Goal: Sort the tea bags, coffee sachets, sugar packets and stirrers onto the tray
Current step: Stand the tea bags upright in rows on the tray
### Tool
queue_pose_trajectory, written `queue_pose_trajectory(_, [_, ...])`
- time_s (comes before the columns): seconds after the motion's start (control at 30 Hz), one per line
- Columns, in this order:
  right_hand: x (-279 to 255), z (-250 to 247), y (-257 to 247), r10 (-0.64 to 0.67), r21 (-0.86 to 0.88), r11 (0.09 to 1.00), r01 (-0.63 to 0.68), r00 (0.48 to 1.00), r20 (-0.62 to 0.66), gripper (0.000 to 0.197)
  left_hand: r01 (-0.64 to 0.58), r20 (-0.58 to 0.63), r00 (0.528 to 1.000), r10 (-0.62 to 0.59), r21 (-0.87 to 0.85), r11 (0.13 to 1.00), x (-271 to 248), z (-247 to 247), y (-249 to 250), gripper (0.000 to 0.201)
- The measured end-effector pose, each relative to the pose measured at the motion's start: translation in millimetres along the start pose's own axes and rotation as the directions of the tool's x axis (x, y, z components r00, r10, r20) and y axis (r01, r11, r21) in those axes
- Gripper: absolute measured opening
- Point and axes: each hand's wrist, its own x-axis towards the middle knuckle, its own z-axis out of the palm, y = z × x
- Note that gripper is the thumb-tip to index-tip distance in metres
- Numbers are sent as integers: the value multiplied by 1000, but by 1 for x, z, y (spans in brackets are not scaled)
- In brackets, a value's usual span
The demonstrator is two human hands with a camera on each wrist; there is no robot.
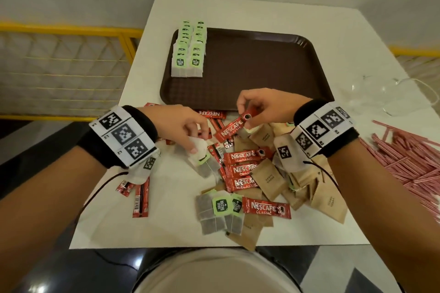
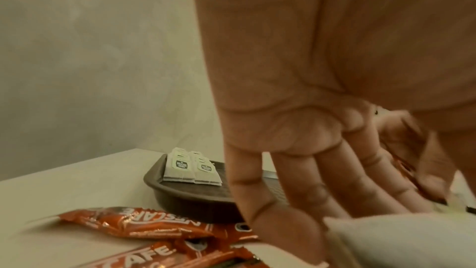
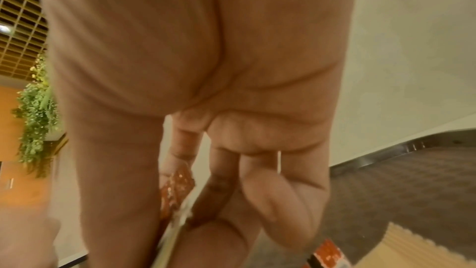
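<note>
tray: brown plastic tray [image 1: 262, 66], rectangular with rounded corners and a pebbled floor, on the white bench [image 1: 147, 59]
sorted tea bags: two overlapping rows [image 1: 189, 50] of white paper bags with green tags, in the tray's far-left corner
unsorted pile: on the bench just in front of the tray; glossy red Nescafe sachets [image 1: 242, 169], matte brown paper sugar packets [image 1: 269, 181], mesh tea bags [image 1: 219, 211]
stirrers: thin pink sticks in a loose heap [image 1: 409, 162], right of the pile, off the tray
right hand: right hand [image 1: 264, 107] pinches one red sachet [image 1: 234, 127] at its end, by the tray's near edge
left hand: left hand [image 1: 181, 126] fingers curled onto a white tea bag [image 1: 197, 147] in the pile
left wrist view: low angle shows the tray's raised rim [image 2: 180, 197], hidden from overhead
right wrist view: mostly palm, blurred; sachet edge [image 3: 177, 189] between fingers
</note>
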Motion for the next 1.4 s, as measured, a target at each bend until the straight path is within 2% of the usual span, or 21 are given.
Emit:
queue_pose_trajectory(0.1, [-1, -1, -2, -13, 45, 999, 10, 998, 69, 27, -43, 0, 999, 44, -139, 989, -5, -4, -4, 21])
queue_pose_trajectory(0.27, [-3, -7, -3, -41, 128, 991, 26, 992, 119, 41, -102, -99, 992, 78, -261, 960, -12, -11, -6, 19])
queue_pose_trajectory(0.37, [-4, -10, -6, -57, 147, 988, 40, 991, 119, 37, -146, -147, 984, 100, -346, 927, -15, -11, -6, 19])
queue_pose_trajectory(0.5, [-5, -8, -7, -48, 138, 990, 40, 997, 52, 30, -181, -222, 969, 113, -314, 932, -15, -11, -8, 30])
queue_pose_trajectory(0.63, [-5, -7, -8, -43, 107, 994, 37, 998, 50, 34, -150, -172, 982, 77, -464, 873, -15, -10, -6, 11])
queue_pose_trajectory(0.73, [-6, -8, -10, -77, 80, 994, 71, 994, 73, 37, -130, -183, 983, 27, -582, 803, -12, -11, -6, 14])
queue_pose_trajectory(0.8, [-5, -10, -10, -89, 79, 993, 83, 993, 78, 35, -112, -164, 986, 4, -658, 745, -12, -12, -5, 7])
queue_pose_trajectory(0.83, [-5, -12, -11, -95, 86, 992, 88, 993, 72, 33, -111, -159, 987, 3, -675, 729, -13, -13, -5, 14])
queue_pose_trajectory(0.9, [-4, -14, -11, -108, 115, 988, 103, 994, 36, 26, -106, -176, 984, -17, -665, 739, -13, -15, -5, 29])
queue_pose_trajectory(0.97, [0, -16, -11, -109, 164, 980, 110, 994, -12, 18, -113, -253, 966, -59, -613, 782, -12, -16, -2, 15])
queue_pose_trajectory(1.0, [3, -16, -10, -101, 201, 974, 105, 994, -33, 16, -109, -292, 953, -84, -586, 803, -10, -17, -2, 15])
queue_pose_trajectory(1.17, [30, -17, -6, -30, 347, 935, 73, 991, -127, 18, -120, -384, 912, -144, -586, 801, -1, -29, -9, 43])
queue_pose_trajectory(1.3, [57, -25, -14, 12, 444, 891, 91, 975, -223, 20, -110, -490, 854, -176, -499, 859, 5, -46, -25, 29])
queue_pose_trajectory(1.4, [82, -33, -22, 68, 528, 845, 91, 959, -274, 22, -79, -537, 812, -228, -489, 869, 10, -64, -41, 25])
